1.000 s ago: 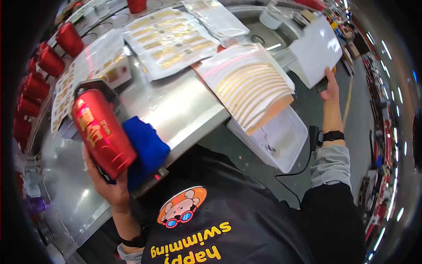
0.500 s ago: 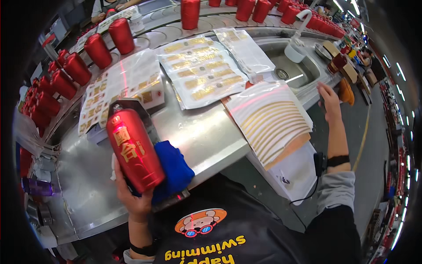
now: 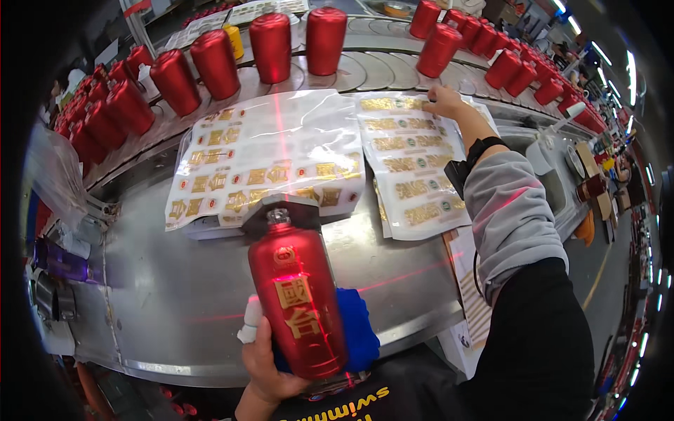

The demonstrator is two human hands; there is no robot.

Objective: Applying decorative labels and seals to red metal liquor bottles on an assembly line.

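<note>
In my left hand (image 3: 270, 375) is a red bottle (image 3: 298, 302) with gold characters on its front and a clear neck. It lies tilted against a dark angular holder (image 3: 281, 203), with a blue cloth (image 3: 359, 330) beside it. White covering shows on a finger of that hand. My right arm reaches far out, and the right hand (image 3: 448, 105) has its fingers curled together at the top edge of a sheet of gold labels (image 3: 414, 165). Whatever the fingertips pinch is too small to tell. Left of it lies another sheet (image 3: 267, 154) with gold and red stickers, partly used up.
Several red bottles (image 3: 270, 49) stand along the conveyor (image 3: 372, 74) behind the sheets. A sink (image 3: 562, 175) with a pale tap is at the right. Gold-striped sheets (image 3: 481, 309) lie partly hidden under my right arm. The steel table (image 3: 168, 295) stretches left.
My right hand has gone from beside the sink to the gold label sheet's far edge. The view has turned, so the bottle in my left hand appears further right.
</note>
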